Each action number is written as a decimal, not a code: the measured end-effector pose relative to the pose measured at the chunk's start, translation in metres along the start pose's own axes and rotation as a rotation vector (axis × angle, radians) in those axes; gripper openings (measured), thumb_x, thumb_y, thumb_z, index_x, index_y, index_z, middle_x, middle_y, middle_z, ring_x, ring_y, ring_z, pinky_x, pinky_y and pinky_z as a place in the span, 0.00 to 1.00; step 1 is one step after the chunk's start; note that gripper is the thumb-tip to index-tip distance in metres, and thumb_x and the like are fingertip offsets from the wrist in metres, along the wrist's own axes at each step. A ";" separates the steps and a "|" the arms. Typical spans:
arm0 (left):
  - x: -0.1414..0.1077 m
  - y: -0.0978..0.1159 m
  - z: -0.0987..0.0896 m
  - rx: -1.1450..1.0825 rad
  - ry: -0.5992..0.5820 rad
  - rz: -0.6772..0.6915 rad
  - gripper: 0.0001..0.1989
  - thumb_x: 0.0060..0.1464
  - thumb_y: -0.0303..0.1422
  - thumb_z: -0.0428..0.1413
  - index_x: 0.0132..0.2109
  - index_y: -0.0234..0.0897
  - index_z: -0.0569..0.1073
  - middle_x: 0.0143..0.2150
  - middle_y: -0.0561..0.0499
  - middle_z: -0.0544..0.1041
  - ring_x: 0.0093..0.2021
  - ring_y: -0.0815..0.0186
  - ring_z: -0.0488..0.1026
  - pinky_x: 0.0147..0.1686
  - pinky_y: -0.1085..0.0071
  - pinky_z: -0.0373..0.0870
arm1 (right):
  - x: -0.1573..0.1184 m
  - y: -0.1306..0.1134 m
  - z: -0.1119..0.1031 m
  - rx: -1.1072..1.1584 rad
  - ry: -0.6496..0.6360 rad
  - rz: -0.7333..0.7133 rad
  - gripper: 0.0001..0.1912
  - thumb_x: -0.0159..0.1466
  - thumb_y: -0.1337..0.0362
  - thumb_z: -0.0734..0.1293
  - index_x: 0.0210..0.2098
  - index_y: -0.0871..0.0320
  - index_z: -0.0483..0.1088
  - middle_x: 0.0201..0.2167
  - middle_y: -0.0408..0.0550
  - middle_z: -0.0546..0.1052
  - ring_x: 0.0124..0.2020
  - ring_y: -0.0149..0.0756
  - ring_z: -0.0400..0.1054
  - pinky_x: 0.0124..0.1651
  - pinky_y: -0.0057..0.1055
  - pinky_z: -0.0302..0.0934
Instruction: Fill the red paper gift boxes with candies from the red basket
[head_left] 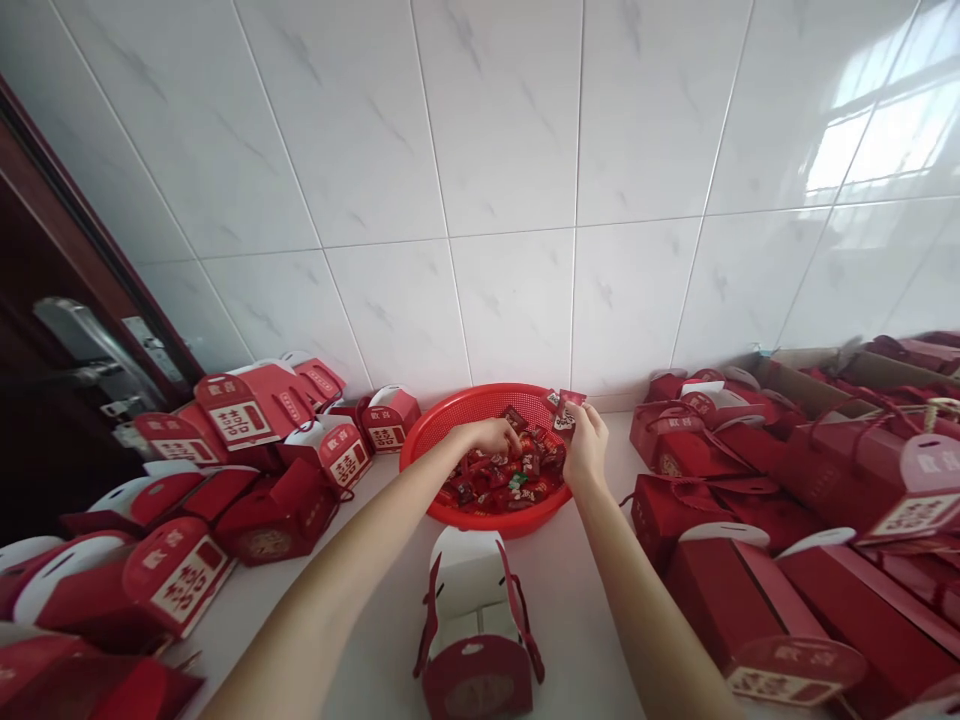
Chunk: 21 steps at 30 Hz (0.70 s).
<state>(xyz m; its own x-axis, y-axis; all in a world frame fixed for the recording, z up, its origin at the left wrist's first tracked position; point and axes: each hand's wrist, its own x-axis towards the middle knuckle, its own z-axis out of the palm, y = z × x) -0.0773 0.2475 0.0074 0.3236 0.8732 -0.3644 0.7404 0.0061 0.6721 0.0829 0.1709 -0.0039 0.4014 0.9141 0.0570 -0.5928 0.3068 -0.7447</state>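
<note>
A red plastic basket (421, 425) holds many small wrapped candies (525, 465), mostly red, with one green one among them. My left hand (493, 437) reaches down into the basket, its fingers curled on the candies; what lies between the fingertips is hidden. At the basket's right rim, my right hand (587, 445) pinches a few red-and-white wrapped candies (566, 408) between thumb and fingers. In front of the basket, between my forearms, stands an open red gift box (476, 675) with a white inside and cord handles hanging at its sides.
Several closed red gift boxes (349, 455) are piled on the left, beside a dark door with a metal handle (97, 340). More red boxes (720, 590) crowd the right side, some by a cardboard carton (806, 360). A white tiled wall (510, 300) rises behind the basket.
</note>
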 end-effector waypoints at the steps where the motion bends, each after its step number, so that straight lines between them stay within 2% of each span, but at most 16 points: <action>1: -0.008 0.001 -0.003 -0.076 0.023 0.017 0.10 0.62 0.38 0.60 0.45 0.36 0.77 0.43 0.48 0.79 0.39 0.64 0.76 0.40 0.67 0.75 | 0.000 0.000 0.000 -0.002 -0.014 0.010 0.12 0.47 0.58 0.72 0.23 0.55 0.65 0.21 0.36 0.70 0.25 0.29 0.63 0.29 0.26 0.58; 3: -0.026 0.005 -0.008 -0.264 0.082 0.062 0.11 0.60 0.41 0.60 0.42 0.38 0.78 0.38 0.49 0.80 0.34 0.66 0.74 0.34 0.70 0.72 | 0.000 -0.003 -0.001 -0.009 -0.067 0.046 0.12 0.47 0.58 0.73 0.23 0.56 0.66 0.22 0.37 0.71 0.26 0.29 0.64 0.29 0.26 0.59; 7: -0.069 0.008 -0.008 -0.677 0.160 0.137 0.21 0.60 0.49 0.50 0.45 0.37 0.77 0.33 0.45 0.79 0.25 0.67 0.68 0.25 0.70 0.66 | -0.005 -0.016 0.002 -0.019 -0.265 0.192 0.12 0.45 0.60 0.76 0.24 0.57 0.71 0.25 0.40 0.74 0.28 0.32 0.67 0.28 0.27 0.62; 10: -0.100 0.007 0.004 -0.939 0.211 0.183 0.18 0.57 0.40 0.49 0.45 0.35 0.77 0.32 0.43 0.78 0.26 0.65 0.69 0.24 0.69 0.67 | -0.014 -0.029 0.008 -0.001 -0.396 0.301 0.11 0.46 0.61 0.76 0.26 0.58 0.74 0.26 0.42 0.75 0.30 0.34 0.69 0.31 0.29 0.66; 15: -0.138 0.005 0.032 -1.236 0.304 0.235 0.12 0.48 0.24 0.51 0.39 0.35 0.75 0.35 0.44 0.78 0.32 0.66 0.74 0.28 0.72 0.70 | -0.039 -0.046 0.014 0.003 -0.471 0.427 0.08 0.51 0.62 0.75 0.27 0.58 0.73 0.28 0.44 0.76 0.28 0.34 0.71 0.33 0.33 0.68; 21: -0.172 0.015 0.046 -1.443 0.357 0.267 0.13 0.53 0.18 0.55 0.42 0.35 0.77 0.39 0.49 0.81 0.34 0.71 0.77 0.34 0.76 0.73 | -0.071 -0.062 0.006 0.018 -0.551 0.472 0.05 0.54 0.64 0.74 0.29 0.58 0.76 0.35 0.46 0.79 0.39 0.38 0.74 0.42 0.34 0.68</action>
<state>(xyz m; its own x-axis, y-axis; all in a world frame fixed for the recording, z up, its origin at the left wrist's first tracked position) -0.0951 0.0747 0.0505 0.0384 0.9938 -0.1041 -0.5813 0.1069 0.8066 0.0868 0.0886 0.0423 -0.3069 0.9497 0.0628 -0.6295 -0.1531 -0.7618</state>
